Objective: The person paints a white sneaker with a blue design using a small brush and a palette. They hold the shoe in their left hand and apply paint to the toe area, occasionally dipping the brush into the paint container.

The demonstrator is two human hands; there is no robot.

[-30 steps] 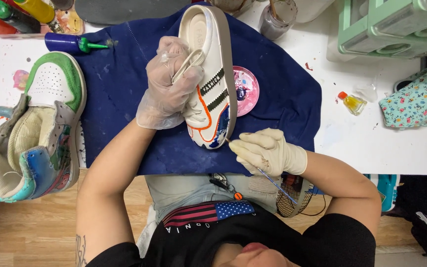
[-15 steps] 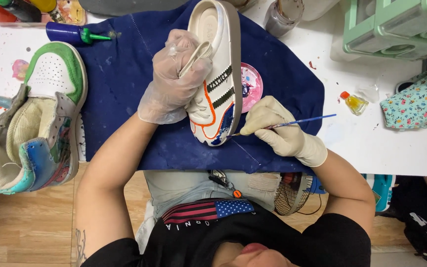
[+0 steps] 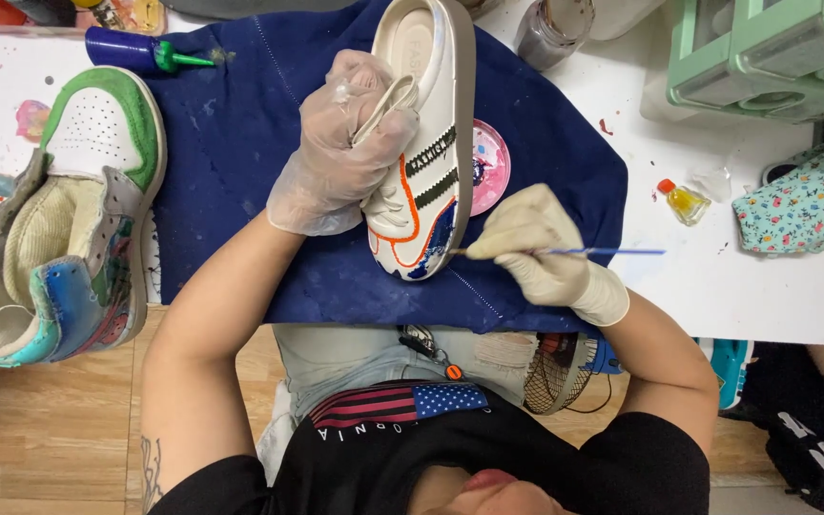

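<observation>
White leather sneaker with black stripes and orange trim (image 3: 428,143) lies lengthwise over the blue cloth (image 3: 240,143), gripped by the gloved left hand (image 3: 340,143), while the right hand (image 3: 536,243) just beside its blue-painted end pinches a thin paintbrush (image 3: 565,252) pointing sideways at it.

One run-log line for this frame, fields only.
left hand: grips white sneaker | right hand: paintbrush tip at sneaker's blue patch | under: navy cloth | beside: pink paint dish
</observation>
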